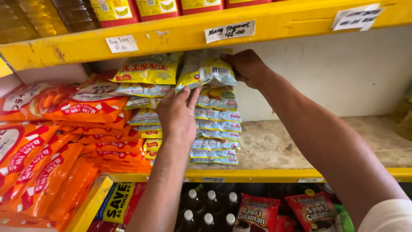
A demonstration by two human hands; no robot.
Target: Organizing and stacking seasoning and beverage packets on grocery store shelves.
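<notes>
The yellow and pale blue packet (207, 68) sits at the very top of the right-hand stack of packets (216, 129), tilted with its near edge lifted, just under the yellow shelf board (274, 21) above. My right hand (248, 66) grips its far right corner, fingers curled over the top edge and clamped on the wrapper. My left hand (177, 114) is lower, flat against the front of the stacks where the two columns meet; its fingers are stretched out and loose, pressing rather than gripping, with the fingertips touching the lower edge of that top packet.

Just beside, to the left, stands a second stack of the same kind of packets (146, 99), its top one yellow and lying almost level. Both stacks rest on a worn grey shelf floor (274, 146) whose right part shows bare surface in front of a white back wall (343, 73).

Further left lie heaps of orange bags (47, 159), overlapping and sloping toward me. Paper price tags (229, 31) are stuck on the yellow board above, and red and yellow packages (128, 9) stand on that upper shelf. Below the front rail (257, 175), dark bottles with white caps (210, 208) stand in rows, with red pouches (259, 212) just beside them on the right.
</notes>
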